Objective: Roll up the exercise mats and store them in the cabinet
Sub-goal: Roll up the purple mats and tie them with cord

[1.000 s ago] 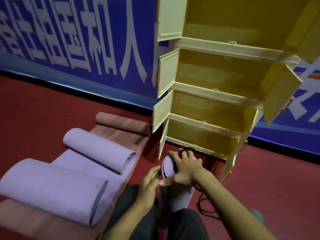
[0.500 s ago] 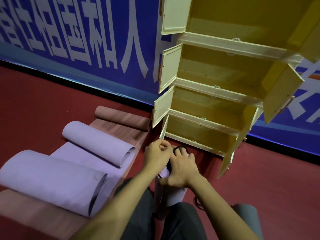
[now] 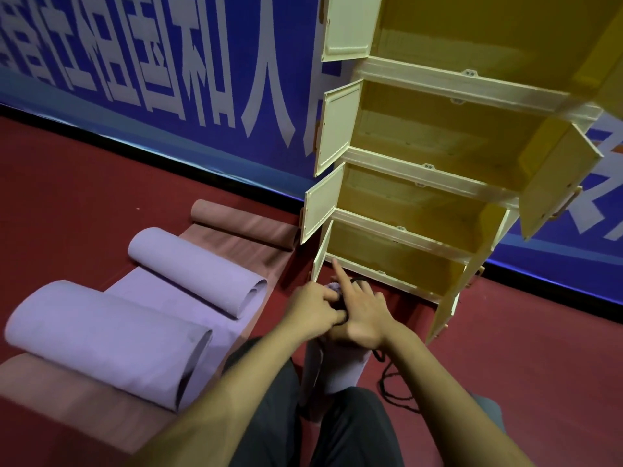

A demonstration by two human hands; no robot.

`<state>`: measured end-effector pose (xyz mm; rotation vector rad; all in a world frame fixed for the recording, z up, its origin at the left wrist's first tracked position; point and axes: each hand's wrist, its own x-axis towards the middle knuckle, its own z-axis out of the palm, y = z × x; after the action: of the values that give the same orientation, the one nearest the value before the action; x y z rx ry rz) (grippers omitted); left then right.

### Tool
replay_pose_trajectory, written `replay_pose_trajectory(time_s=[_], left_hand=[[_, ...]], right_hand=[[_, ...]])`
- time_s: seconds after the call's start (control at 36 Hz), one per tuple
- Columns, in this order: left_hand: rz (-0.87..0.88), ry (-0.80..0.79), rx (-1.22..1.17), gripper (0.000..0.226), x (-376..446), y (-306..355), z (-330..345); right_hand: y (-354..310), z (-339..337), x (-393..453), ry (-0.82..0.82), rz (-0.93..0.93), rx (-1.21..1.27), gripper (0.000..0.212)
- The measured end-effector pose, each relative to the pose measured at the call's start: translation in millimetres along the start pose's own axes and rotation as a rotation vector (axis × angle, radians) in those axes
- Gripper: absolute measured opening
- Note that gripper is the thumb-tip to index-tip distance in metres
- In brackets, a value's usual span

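A rolled purple mat (image 3: 340, 369) stands upright between my knees, with a black cord (image 3: 392, 385) trailing from it onto the floor. My left hand (image 3: 312, 306) pinches the cord at the roll's top. My right hand (image 3: 362, 313) presses on the top of the roll, its index finger stretched toward the cabinet. The cream cabinet (image 3: 424, 170) stands just beyond with all its doors open and yellow compartments empty. To the left a purple mat (image 3: 135, 315) lies curled at both ends on top of a brown mat (image 3: 249, 227).
The floor is dark red. A blue banner with white characters (image 3: 151, 62) covers the wall behind. The open cabinet doors (image 3: 556, 183) stick out on the right side. My dark-trousered legs (image 3: 303, 426) fill the bottom of the view.
My left hand has come from the roll's side up to its top, beside the right hand. The right index finger now sticks out. The view has shifted slightly downward.
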<state>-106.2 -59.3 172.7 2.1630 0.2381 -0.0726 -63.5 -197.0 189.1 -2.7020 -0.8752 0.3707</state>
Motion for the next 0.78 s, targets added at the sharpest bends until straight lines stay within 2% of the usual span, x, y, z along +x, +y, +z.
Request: replay_pose_trajectory(time_s=[0.06, 0.11, 0.22, 0.31, 0.39, 0.5, 0.64, 0.78], left_hand=[[0.022, 0.04, 0.109, 0.009, -4.5, 13.8, 2.1], [0.004, 0.077, 0.12, 0.01, -5.8, 19.7, 4.6], [-0.109, 0.096, -0.154, 0.017, -9.5, 20.3, 5.6], [-0.175, 0.131, -0.317, 0.028, -15.1, 10.6, -2.8], [-0.181, 0.187, -0.161, 0.03, -21.9, -21.6, -12.5], [-0.205, 0.129, -0.006, 0.026, -41.3, -53.8, -4.7], [-0.239, 0.235, 0.063, 0.027, -54.1, -68.0, 10.0], [-0.256, 0.095, 0.047, 0.029, -46.7, -68.5, 5.1]], right_hand=[[0.8, -0.2, 1.0, -0.006, -0.019, 0.012, 0.133], [2.1, 1.7, 1.5, 0.009, -0.025, 0.026, 0.132], [7.6, 1.4, -2.6, 0.044, -0.017, 0.068, 0.131], [16.1, -0.1, -5.4, 0.042, -0.031, 0.004, 0.134], [24.6, -0.2, -8.1, 0.042, -0.026, -0.042, 0.137], [23.5, -0.7, -3.8, 0.028, -0.022, -0.006, 0.132], [12.7, -6.9, 3.2, 0.009, 0.017, 0.251, 0.113], [24.9, -5.5, 9.2, 0.03, 0.098, 0.47, 0.093]])
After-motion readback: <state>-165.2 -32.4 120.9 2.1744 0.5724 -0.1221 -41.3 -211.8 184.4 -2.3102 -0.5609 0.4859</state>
